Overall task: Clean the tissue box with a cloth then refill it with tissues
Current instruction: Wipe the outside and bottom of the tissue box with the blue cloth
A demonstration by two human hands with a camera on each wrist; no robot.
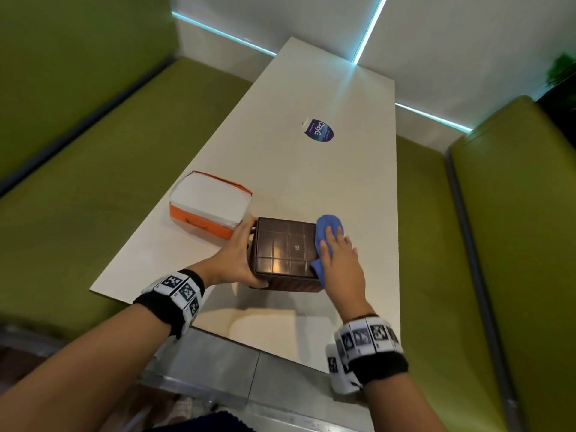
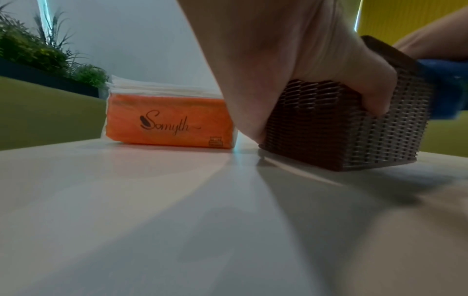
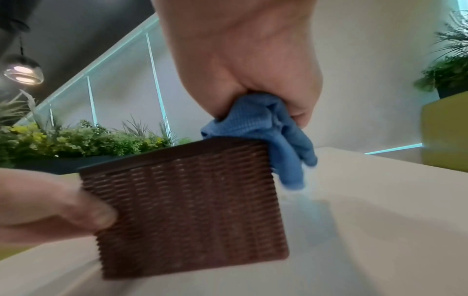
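A brown woven tissue box (image 1: pixel 285 247) stands on the white table (image 1: pixel 311 169), its gridded underside facing up. My left hand (image 1: pixel 240 257) grips its left side, thumb on the near wall and fingers round the far corner. In the left wrist view the left hand (image 2: pixel 303 60) wraps the tissue box (image 2: pixel 329 130). My right hand (image 1: pixel 339 260) holds a blue cloth (image 1: pixel 327 226) against the box's right top edge. The right wrist view shows the blue cloth (image 3: pixel 266 124) bunched under the palm and hanging over the box (image 3: pixel 187 210). An orange tissue pack (image 1: pixel 208 204) lies just left of the box.
A round blue sticker (image 1: pixel 319 130) lies farther along the table. Green benches (image 1: pixel 93 169) flank the table on both sides. A planter with greenery (image 2: pixel 38 52) runs behind the left bench. The table's near edge is close below the box.
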